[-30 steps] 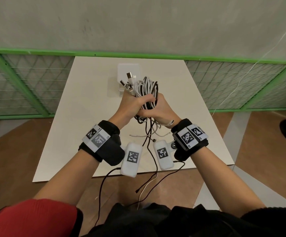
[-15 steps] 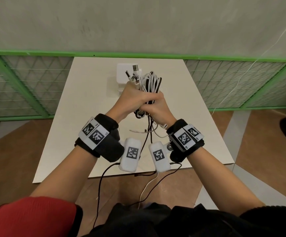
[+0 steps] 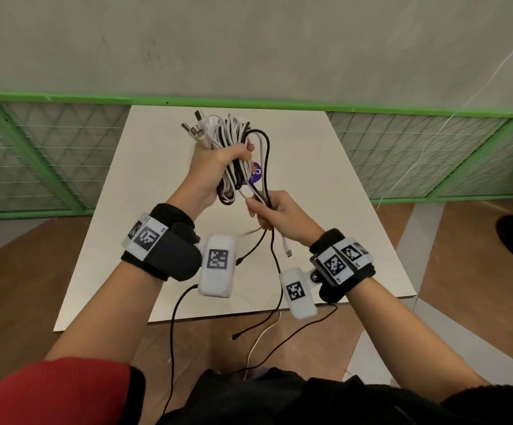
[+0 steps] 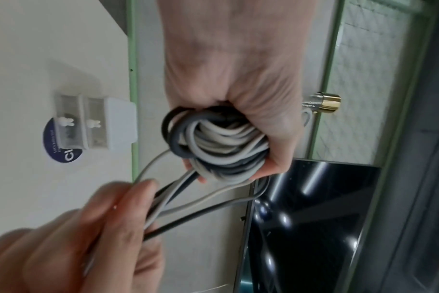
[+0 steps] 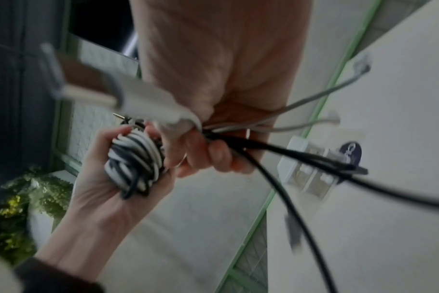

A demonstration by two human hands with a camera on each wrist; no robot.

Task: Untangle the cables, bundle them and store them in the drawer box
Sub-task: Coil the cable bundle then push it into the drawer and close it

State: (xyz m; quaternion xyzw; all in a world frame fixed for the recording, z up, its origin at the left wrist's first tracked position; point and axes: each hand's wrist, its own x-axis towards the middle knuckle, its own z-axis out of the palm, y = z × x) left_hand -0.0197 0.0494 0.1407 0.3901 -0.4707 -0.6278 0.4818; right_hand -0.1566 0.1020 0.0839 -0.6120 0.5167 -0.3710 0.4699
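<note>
My left hand [image 3: 215, 167] grips a coiled bundle of white and black cables [image 3: 233, 139] raised above the table, with USB plugs sticking out at its top left. The same coil [image 4: 213, 142] fills my left fist in the left wrist view. My right hand [image 3: 275, 211] grips the loose cable tails [image 3: 261, 185] just below the coil; their ends hang toward the floor. In the right wrist view the tails [image 5: 276, 148] fan out of my right fist. The small white drawer box [image 4: 98, 123] stands at the table's far end, hidden behind the coil in the head view.
The white table [image 3: 144, 210] stands against a green mesh fence [image 3: 34, 154]. A round dark blue sticker [image 3: 256, 176] lies by the drawer box. A black wire and a white one hang past the table's near edge [image 3: 249, 314].
My hands have come apart: the left lifted the coil up and away, the right drew the loose tails down and to the right. The coil now hides the drawer box in the head view.
</note>
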